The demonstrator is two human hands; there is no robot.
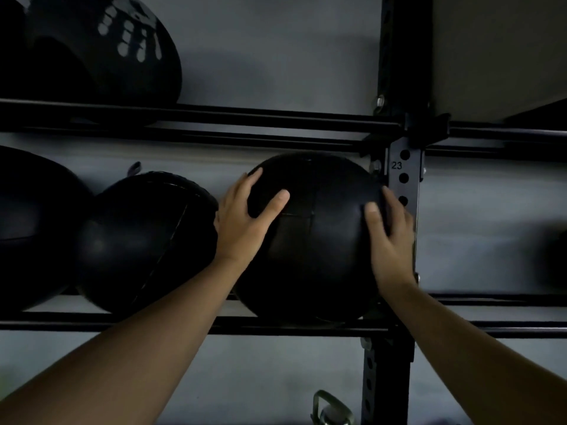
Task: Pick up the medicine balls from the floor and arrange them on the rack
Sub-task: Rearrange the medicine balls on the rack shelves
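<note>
A black medicine ball (316, 240) rests on the lower rails of the black rack (276, 328), tight against the upright post. My left hand (245, 219) is pressed on its left side with fingers spread. My right hand (388, 237) grips its right side, between ball and post. Both hands hold the ball. To its left sit two more black medicine balls, one (138, 240) touching my left wrist and another (33, 228) at the frame's edge. A black ball with pale lettering (101, 53) lies on the upper shelf.
The rack's upright post (403, 179) carries holes and the number 23. A grey wall lies behind the shelves. A dark object (557, 259) shows at the far right of the shelf. A metal handle (333, 407) is on the floor below.
</note>
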